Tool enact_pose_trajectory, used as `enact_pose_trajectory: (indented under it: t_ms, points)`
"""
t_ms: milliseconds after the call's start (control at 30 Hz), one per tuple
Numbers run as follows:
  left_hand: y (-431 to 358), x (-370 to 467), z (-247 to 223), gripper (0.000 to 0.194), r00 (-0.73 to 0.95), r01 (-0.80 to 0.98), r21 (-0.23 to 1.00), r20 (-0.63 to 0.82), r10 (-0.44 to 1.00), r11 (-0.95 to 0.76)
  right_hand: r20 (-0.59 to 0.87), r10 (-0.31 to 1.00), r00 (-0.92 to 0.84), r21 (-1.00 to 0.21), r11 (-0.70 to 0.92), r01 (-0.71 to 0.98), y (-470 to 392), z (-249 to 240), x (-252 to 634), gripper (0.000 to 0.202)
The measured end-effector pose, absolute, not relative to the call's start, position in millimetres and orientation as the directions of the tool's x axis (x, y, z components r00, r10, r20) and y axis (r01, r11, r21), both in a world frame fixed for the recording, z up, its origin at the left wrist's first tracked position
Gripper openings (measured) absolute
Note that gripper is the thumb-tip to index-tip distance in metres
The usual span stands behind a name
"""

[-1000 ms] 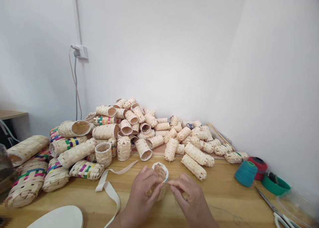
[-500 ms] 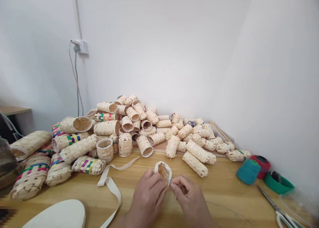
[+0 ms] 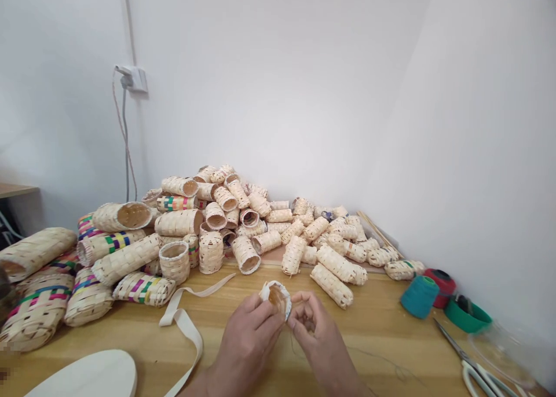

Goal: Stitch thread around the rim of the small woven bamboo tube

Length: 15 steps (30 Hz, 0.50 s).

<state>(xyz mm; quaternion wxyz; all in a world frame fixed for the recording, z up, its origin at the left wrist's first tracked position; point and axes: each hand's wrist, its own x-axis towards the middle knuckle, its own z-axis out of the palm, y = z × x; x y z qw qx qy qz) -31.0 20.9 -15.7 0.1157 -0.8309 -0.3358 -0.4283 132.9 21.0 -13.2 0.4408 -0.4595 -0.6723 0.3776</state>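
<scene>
My left hand (image 3: 249, 342) is closed around a small woven basket (image 3: 277, 301), its round mouth tilted up and toward the right. White trim runs around the mouth, with bluish stitching on the right side. At that right side my right hand (image 3: 317, 336) is closed in a pinch, its fingertips close against the rim. A thin dark thread (image 3: 292, 344) hangs by the right fingers, and more of it trails over the table to the right. Whether a needle is between those fingers is too small to tell.
A large heap of woven baskets (image 3: 178, 222) lies along the wall. A pale ribbon (image 3: 189, 327) curls left of my hands, near a white oval board (image 3: 87, 377). To the right are teal (image 3: 419, 297) and red thread spools (image 3: 441, 287), a green dish (image 3: 471, 320) and scissors (image 3: 464, 356).
The whole view has shifted slightly, so everything sits a little further left. My right hand stays at the basket's rim with its fingers slightly rearranged; the left keeps its hold.
</scene>
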Motion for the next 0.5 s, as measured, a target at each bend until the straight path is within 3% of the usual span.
enact_pose_trajectory:
  t_ms: [200,367,500]
  points:
    - [21,-30,-22,0.025,0.452,0.616,0.074,0.782,0.429,-0.784,0.43,0.867,-0.252,-0.667,0.493,0.558,24,-9,150,0.019]
    - [27,-25,-31,0.031,0.516,0.575,0.007,0.773,0.369,-0.818,0.388,0.878,-0.282,-0.68,0.479,0.555,20,-11,145,0.021]
    - [25,-17,-38,0.038,0.578,0.513,-0.055,0.76,0.298,-0.856,0.516,0.839,-0.173,-0.71,0.531,0.461,18,-6,144,0.028]
